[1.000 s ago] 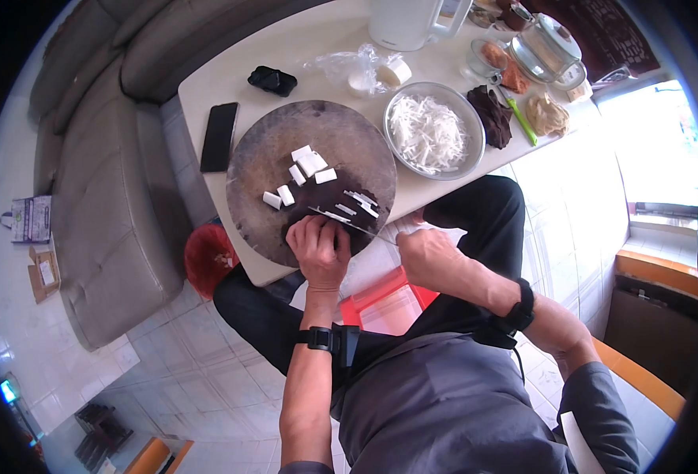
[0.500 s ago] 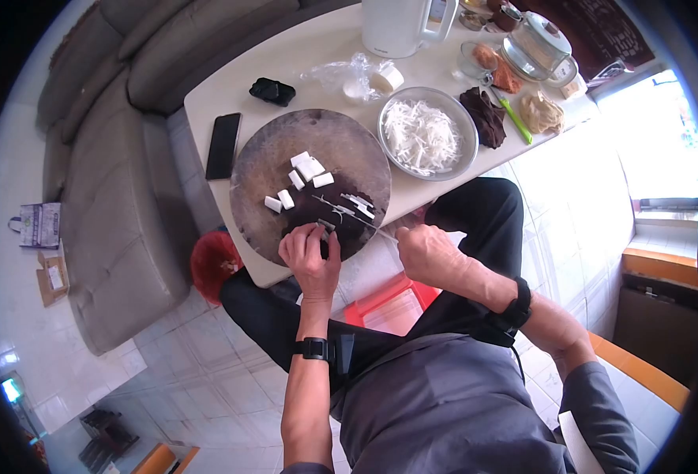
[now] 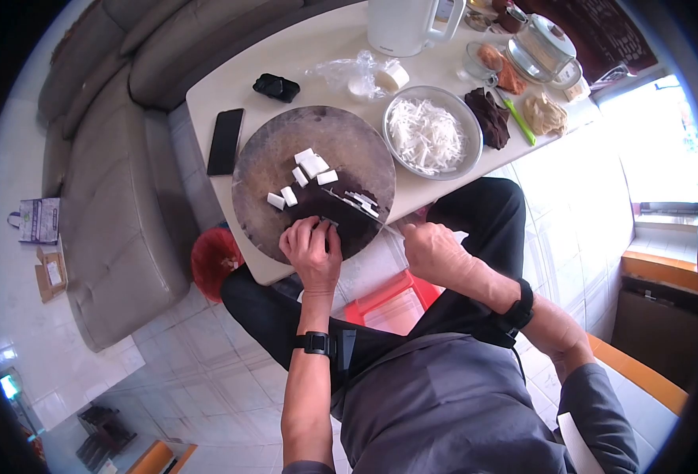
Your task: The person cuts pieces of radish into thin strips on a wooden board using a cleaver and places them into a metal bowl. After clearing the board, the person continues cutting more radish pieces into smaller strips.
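Observation:
My right hand is closed around the handle of a kitchen knife, its blade reaching over the round wooden chopping board. Thin white slices lie right along the blade. At the board's near edge, my left hand has its fingers bent down on a small pale piece, mostly hidden under the fingertips. Several white vegetable chunks, radish by their look, sit beyond it on the board. A dark patch covers the wood between the hands.
Right of the board stands a metal bowl of white shreds. Around it are a phone, a black object, plastic wrap, a white jug, a brown cloth, a green-handled tool and a glass pot. A red tray is below.
The knife blade has moved slightly away from my left hand, up against the slices. My left hand stays in about the same place, and the whole view has shifted a little.

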`<state>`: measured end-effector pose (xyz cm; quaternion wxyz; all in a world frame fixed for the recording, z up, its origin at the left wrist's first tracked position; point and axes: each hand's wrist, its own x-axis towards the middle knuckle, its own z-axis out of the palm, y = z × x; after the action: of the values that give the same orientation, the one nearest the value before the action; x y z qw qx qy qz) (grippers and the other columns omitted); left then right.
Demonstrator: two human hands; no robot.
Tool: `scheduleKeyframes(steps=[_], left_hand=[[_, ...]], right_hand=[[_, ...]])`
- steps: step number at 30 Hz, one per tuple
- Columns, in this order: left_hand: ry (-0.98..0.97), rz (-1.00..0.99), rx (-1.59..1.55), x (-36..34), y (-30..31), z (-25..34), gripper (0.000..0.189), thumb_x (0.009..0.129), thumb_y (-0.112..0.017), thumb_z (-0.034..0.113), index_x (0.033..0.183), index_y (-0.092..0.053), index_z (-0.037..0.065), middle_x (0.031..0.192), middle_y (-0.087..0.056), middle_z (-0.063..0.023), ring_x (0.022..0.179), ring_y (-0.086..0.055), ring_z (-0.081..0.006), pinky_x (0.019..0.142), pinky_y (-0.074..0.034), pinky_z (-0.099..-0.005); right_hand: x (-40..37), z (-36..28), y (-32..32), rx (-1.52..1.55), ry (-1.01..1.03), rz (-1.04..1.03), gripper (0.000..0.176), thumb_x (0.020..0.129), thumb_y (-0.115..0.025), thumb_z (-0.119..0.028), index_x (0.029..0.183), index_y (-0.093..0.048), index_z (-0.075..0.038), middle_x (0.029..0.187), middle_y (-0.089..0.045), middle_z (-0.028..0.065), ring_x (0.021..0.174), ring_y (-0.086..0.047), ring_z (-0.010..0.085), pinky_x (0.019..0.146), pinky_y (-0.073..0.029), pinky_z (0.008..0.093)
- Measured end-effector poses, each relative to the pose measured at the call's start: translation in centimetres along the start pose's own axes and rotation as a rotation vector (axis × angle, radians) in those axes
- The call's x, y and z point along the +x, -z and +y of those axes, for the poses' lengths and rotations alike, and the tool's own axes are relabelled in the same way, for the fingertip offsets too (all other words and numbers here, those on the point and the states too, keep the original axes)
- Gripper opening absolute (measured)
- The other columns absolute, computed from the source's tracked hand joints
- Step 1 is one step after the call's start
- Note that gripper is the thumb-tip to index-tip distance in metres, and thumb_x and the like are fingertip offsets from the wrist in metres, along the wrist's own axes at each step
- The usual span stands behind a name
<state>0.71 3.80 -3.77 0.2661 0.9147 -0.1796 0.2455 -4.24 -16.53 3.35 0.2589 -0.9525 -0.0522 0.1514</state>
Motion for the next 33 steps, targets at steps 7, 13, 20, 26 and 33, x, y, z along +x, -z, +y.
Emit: scheduleKeyframes(steps=[7,13,20,26,33], left_hand=[[0.020,0.025,-0.041,-0.6,-0.3,-0.3,0.012,0.071,-0.067,0.009,0.081,-0.063,0.005,0.092,-0.059,-0.0073,0.093,-0.054,-0.0260,0.085,-0.036,-0.0402],[0.033,0.017,-0.035,-0.6,-0.4,-0.2,0.011,0.072,-0.065,0.010,0.081,-0.063,0.004,0.092,-0.058,-0.0083,0.095,-0.054,-0.0260,0.086,-0.036,-0.0412],[0.031,0.020,-0.029,-0.4,-0.3,-0.2,0.014,0.072,-0.065,0.011,0.083,-0.063,0.003,0.093,-0.058,-0.0099,0.095,-0.054,-0.0277,0.087,-0.036,-0.0434],[0.067,0.032,-0.079,-0.9,-0.7,-0.6,0.015,0.070,-0.065,0.007,0.084,-0.061,0.002,0.093,-0.058,-0.0099,0.094,-0.054,-0.0293,0.087,-0.037,-0.0434],[0.118,0.106,-0.090,-0.8,-0.9,-0.5,0.013,0.071,-0.065,0.001,0.083,-0.062,0.001,0.091,-0.060,-0.0107,0.092,-0.055,-0.0297,0.083,-0.041,-0.0394]], right_hand=[[-0.7,-1.2,-0.3,-0.055,0.091,-0.058,0.011,0.071,-0.054,-0.005,0.079,-0.052,0.003,0.060,-0.057,0.0207,0.059,-0.059,0.0387,0.054,-0.046,0.0468],[-0.9,-2.0,0.1,-0.065,0.057,-0.093,0.010,0.068,-0.055,-0.003,0.075,-0.054,0.003,0.065,-0.060,0.0241,0.063,-0.062,0.0404,0.058,-0.049,0.0468],[-0.6,-2.9,-1.6,-0.070,0.054,-0.042,0.014,0.070,-0.054,-0.003,0.082,-0.052,0.004,0.062,-0.059,0.0214,0.060,-0.061,0.0403,0.056,-0.048,0.0480],[0.7,-3.3,-2.2,-0.039,0.002,-0.078,0.014,0.072,-0.052,-0.004,0.084,-0.052,0.003,0.064,-0.058,0.0225,0.063,-0.061,0.0414,0.059,-0.048,0.0480],[-0.2,-2.2,-0.5,0.105,-0.046,-0.062,0.010,0.073,-0.050,-0.003,0.079,-0.053,0.005,0.068,-0.059,0.0255,0.069,-0.059,0.0440,0.064,-0.047,0.0493]])
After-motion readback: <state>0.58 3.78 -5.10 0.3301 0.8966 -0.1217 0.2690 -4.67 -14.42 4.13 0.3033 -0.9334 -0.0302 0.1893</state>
